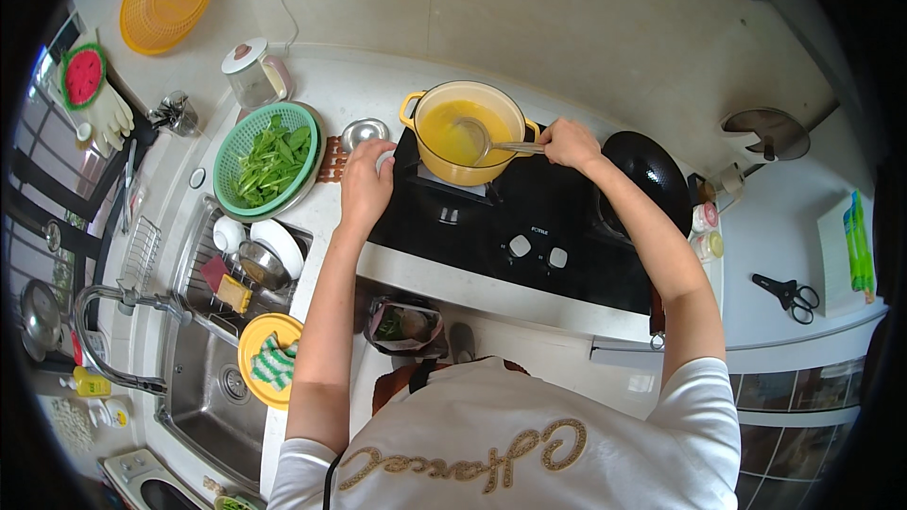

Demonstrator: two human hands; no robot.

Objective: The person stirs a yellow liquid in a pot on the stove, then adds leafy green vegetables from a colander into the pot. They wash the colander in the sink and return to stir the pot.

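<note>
A yellow enamelled pot (pixel 460 170) with yellow liquid (pixel 446 117) stands on the left burner of the black gas hob (pixel 460 227). My right hand (pixel 569 144) grips the handle of a metal ladle (pixel 473 138), whose bowl rests in the liquid. On the left, my left hand (pixel 367 180) is beside the hob's edge, its fingers curled near a small white round item (pixel 385 158) that they partly hide; whether it is held is unclear. A metal bowl (pixel 365 132) sits just behind that hand. Farther left, a green colander (pixel 225 156) holds green leafy vegetables (pixel 273 163).
A black wok (pixel 641 177) occupies the right burner. To the left are a glass kettle (pixel 256 78), a sink (pixel 212 397) with a rack of dishes, and a yellow lid (pixel 251 340) bearing a striped cloth (pixel 275 363). Scissors (pixel 786 295) lie on the right counter.
</note>
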